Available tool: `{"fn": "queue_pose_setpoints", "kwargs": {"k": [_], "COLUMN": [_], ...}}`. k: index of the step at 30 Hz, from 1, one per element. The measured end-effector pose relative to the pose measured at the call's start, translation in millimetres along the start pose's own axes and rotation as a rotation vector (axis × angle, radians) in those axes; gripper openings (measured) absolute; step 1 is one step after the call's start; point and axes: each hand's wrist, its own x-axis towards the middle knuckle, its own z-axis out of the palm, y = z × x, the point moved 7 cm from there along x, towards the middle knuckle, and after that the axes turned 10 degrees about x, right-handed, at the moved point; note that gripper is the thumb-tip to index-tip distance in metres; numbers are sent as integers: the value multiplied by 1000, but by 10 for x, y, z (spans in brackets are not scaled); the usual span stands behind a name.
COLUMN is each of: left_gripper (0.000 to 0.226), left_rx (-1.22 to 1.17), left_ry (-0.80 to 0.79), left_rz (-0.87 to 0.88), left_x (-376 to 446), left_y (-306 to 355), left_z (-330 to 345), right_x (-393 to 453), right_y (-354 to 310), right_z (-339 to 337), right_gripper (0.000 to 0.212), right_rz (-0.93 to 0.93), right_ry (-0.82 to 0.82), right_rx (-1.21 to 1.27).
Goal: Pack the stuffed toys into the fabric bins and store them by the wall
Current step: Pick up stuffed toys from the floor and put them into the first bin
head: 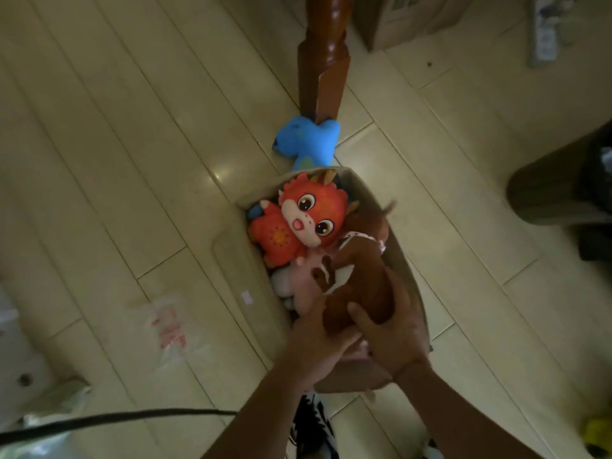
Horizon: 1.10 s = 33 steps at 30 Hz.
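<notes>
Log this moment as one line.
both hands: left hand, right hand | pressing brown plush | into fabric bin | blue toy outside

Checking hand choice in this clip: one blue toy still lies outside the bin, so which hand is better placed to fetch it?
Probably left. The blue toy lies beyond the bin, by the wooden leg. Both hands grip the brown toy, but the left hand sits on the toy's side.

Orange-red dragon toy (306, 223) with cream muzzle; brown toy (359, 293) with white markings; pale pink toy (303, 279); blue toy (306, 142); beige fabric bin (251, 270); cream floor (132, 160).
</notes>
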Motion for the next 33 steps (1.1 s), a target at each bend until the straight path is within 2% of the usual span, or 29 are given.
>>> {"fn": "queue_pose_setpoints", "kwargs": {"k": [2, 5, 7, 10, 13, 16, 18, 20, 21, 23, 24, 25, 26, 28, 30, 32, 33], "left_gripper": [45, 51, 46, 33, 34, 22, 19, 30, 39, 57, 57, 51, 52, 76, 90, 88, 83], "left_rx": [91, 283, 214, 65, -40, -257, -346, -395, -374, -257, -189, -107, -12, 144, 320, 471, 441], "left_ry": [-53, -89, -73, -156, -162, -129, 27, 120, 101, -95, -187, -209, -164, -27, 17, 21, 88], "left_rz": [8, 32, 51, 67, -43, -64, -41, -43, -38, -61, -69, -63, -30, 19, 87, 114, 136], "left_x": [56, 116, 155, 156, 177, 150, 123, 138, 144, 145, 117, 99, 117, 158, 196, 248, 273], "left_y": [-31, 47, 177, 254, 131, 162, 231, 212, 226, 208, 224, 260, 271, 251, 219, 187, 214], "left_z": [105, 246, 279, 365, 255, 87, -112, -183, -151, 70, 180, 242, 251, 243, 275, 357, 353], "right_x": [71, 180, 165, 66, 75, 110, 98, 98, 122, 189, 226, 267, 313, 437, 564, 623, 573], "right_y": [60, 339, 346, 197, 297, 441, 522, 594, 633, 708, 693, 648, 622, 664, 679, 662, 663], "right_z": [-105, -97, -115, -99, -59, -194, -222, -269, -322, -420, -407, -356, -282, -146, -117, -176, -239], "right_gripper": [93, 115, 110, 97, 112, 93, 81, 67, 61, 55, 53, 51, 51, 54, 48, 43, 42], "right_rz": [-60, 21, 57, -20, -2, 50, 89, 109, 123, 120, 94, 56, 36, 95, 172, 200, 195], "right_ry": [-14, -95, -68, -29, -142, -145, -175, -129, -39, 115, 119, 89, 46, 0, -1, -2, 30], "right_rx": [-67, -28, -67, -77, -20, 316, 491, 536, 536, 553, 556, 545, 549, 629, 626, 509, 482]}}
